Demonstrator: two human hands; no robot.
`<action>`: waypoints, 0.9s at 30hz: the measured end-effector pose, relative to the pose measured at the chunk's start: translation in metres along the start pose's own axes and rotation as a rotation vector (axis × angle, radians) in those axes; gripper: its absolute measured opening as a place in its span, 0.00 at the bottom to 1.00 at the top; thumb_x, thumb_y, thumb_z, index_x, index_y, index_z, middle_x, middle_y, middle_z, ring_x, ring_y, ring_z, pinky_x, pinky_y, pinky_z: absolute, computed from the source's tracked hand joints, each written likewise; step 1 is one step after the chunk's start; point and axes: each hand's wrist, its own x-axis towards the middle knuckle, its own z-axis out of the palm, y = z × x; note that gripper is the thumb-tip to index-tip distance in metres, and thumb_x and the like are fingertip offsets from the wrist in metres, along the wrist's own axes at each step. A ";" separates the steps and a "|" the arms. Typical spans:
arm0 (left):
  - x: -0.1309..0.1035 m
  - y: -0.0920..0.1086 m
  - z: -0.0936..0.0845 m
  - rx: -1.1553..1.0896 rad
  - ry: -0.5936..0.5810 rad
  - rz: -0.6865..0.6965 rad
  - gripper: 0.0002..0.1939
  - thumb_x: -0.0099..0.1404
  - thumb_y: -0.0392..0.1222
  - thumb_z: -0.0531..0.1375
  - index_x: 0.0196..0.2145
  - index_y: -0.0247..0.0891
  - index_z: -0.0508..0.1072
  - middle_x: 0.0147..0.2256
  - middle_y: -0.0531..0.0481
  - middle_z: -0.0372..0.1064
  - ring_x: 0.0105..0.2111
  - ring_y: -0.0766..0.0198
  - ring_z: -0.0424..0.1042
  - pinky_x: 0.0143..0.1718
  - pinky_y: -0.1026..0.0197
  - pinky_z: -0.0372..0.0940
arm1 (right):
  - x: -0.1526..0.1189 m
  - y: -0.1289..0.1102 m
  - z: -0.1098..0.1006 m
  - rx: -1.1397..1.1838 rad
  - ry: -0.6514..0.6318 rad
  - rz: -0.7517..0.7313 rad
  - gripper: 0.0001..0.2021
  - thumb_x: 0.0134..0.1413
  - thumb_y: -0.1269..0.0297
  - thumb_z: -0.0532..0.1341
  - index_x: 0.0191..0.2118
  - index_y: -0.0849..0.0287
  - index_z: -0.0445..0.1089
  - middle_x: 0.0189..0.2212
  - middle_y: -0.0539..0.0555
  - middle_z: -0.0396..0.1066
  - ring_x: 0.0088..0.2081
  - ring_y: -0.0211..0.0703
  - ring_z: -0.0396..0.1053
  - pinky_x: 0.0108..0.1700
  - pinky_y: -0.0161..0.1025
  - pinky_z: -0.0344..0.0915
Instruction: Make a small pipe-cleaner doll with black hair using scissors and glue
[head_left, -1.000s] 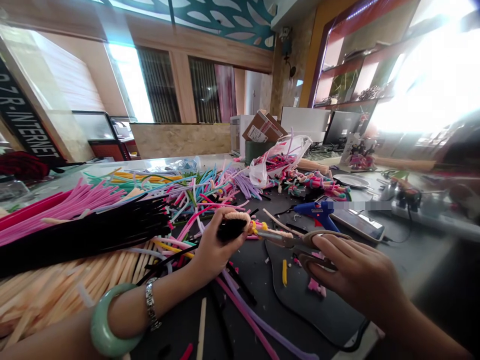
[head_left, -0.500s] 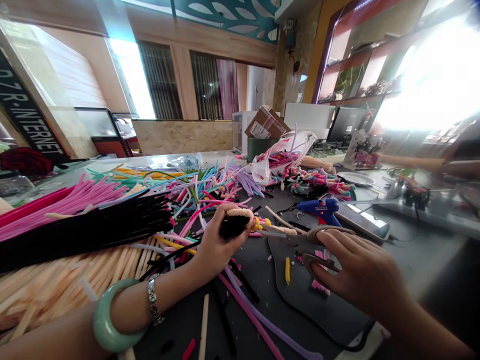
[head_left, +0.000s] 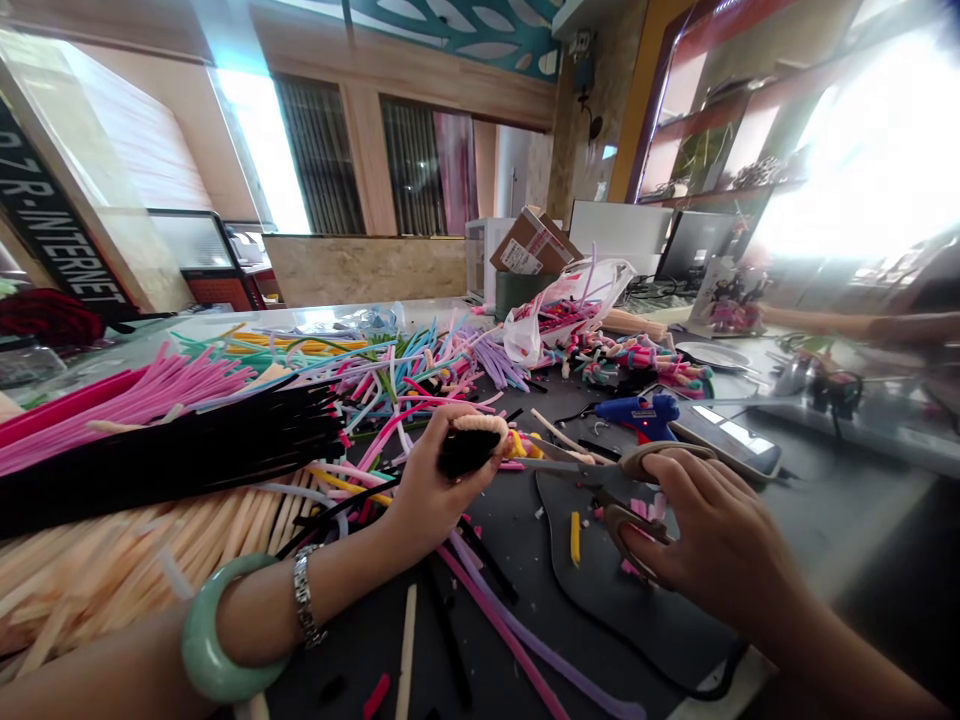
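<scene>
My left hand (head_left: 431, 480) is closed around a small pipe-cleaner doll (head_left: 471, 448) with a black fuzzy head edged in peach. Yellow and pink bits of the doll stick out to the right of my fingers. In my right hand (head_left: 724, 530) is a pair of scissors (head_left: 630, 480), thumb and fingers through its brownish handles. The blades are parted and point left, at the doll's yellow and peach part; whether they touch it I cannot tell. A short yellow pipe-cleaner piece (head_left: 575, 538) lies on the dark mat below the blades.
Black pipe cleaners (head_left: 172, 455) and peach ones (head_left: 150, 560) are heaped at left. A blue glue gun (head_left: 641, 412) rests beside a phone (head_left: 731, 440), its cable crossing the mat. Behind are a plastic bag (head_left: 525, 335) and finished-looking colourful pieces (head_left: 645, 360). Another person's arm (head_left: 832, 322) reaches in at right.
The scissors' handles and blades have spread wider apart, and my right hand has shifted slightly. My left hand keeps the doll in nearly the same place.
</scene>
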 end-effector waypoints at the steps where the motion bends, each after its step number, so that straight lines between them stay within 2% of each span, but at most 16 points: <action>1: 0.000 0.000 0.000 0.008 0.000 0.007 0.14 0.62 0.36 0.63 0.44 0.43 0.63 0.38 0.52 0.67 0.38 0.64 0.68 0.42 0.60 0.63 | 0.000 0.000 0.000 -0.005 0.010 -0.003 0.14 0.51 0.58 0.63 0.41 0.58 0.63 0.36 0.54 0.72 0.36 0.46 0.70 0.41 0.41 0.63; 12: -0.003 -0.001 0.000 0.056 0.010 0.045 0.16 0.61 0.35 0.63 0.45 0.42 0.63 0.39 0.51 0.67 0.39 0.64 0.68 0.42 0.61 0.64 | -0.002 0.000 0.002 0.011 -0.015 -0.023 0.12 0.56 0.57 0.61 0.41 0.58 0.65 0.36 0.54 0.73 0.36 0.45 0.71 0.41 0.39 0.63; 21: -0.001 0.002 0.001 0.048 0.033 0.145 0.18 0.60 0.32 0.63 0.46 0.42 0.63 0.38 0.52 0.68 0.36 0.66 0.70 0.39 0.64 0.67 | -0.002 0.001 0.004 -0.004 0.029 -0.081 0.12 0.63 0.57 0.55 0.39 0.61 0.66 0.33 0.55 0.73 0.34 0.45 0.72 0.38 0.38 0.63; 27: -0.002 0.002 0.001 0.047 0.053 0.138 0.18 0.59 0.31 0.63 0.45 0.41 0.63 0.37 0.52 0.67 0.36 0.67 0.70 0.39 0.64 0.67 | -0.004 0.000 0.004 -0.033 0.048 -0.085 0.13 0.65 0.56 0.53 0.39 0.61 0.67 0.33 0.54 0.75 0.33 0.44 0.73 0.37 0.37 0.63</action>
